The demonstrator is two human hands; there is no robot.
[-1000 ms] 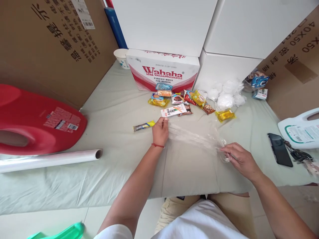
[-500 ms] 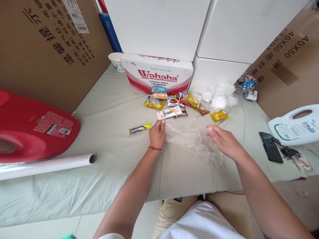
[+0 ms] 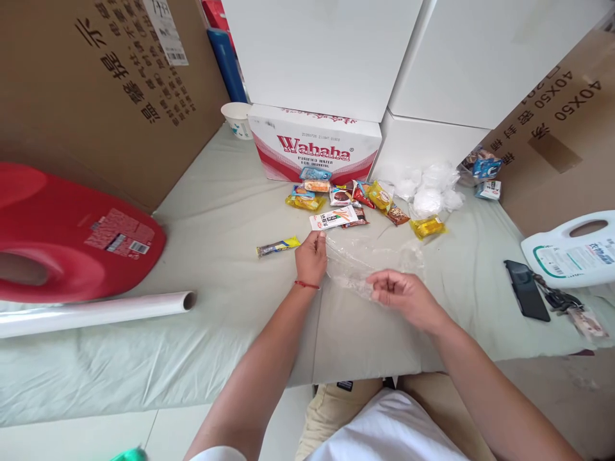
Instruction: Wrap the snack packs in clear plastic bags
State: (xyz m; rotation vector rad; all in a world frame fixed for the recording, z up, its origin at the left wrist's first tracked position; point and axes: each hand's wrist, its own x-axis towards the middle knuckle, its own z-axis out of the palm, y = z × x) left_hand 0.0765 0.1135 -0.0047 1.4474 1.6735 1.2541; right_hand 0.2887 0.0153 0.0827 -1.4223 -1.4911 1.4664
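Observation:
My left hand (image 3: 311, 257), with a red cord at the wrist, pinches one corner of a crumpled sheet of clear plastic film (image 3: 353, 256) lying on the cloth. The fingers of my right hand (image 3: 398, 296) are curled at the film's near edge, where it gathers at the thumb and forefinger. Just beyond my left fingertips lies a white snack packet (image 3: 332, 218), partly over a brown packet (image 3: 355, 218). A yellow and dark snack bar (image 3: 277, 247) rests to the left of my left hand.
Several wrapped snacks (image 3: 342, 195) lie before a Wahaha carton (image 3: 312, 144), beside white plastic bundles (image 3: 432, 189). A red jug (image 3: 120, 237) and film roll (image 3: 144, 308) are left. A phone (image 3: 526, 289), keys (image 3: 560, 299) and white jug (image 3: 571, 250) are right.
My right hand has moved left and toward me, closer to my left hand. The film's right part has shifted up and no longer trails near the right wrist. My left hand keeps its pinch.

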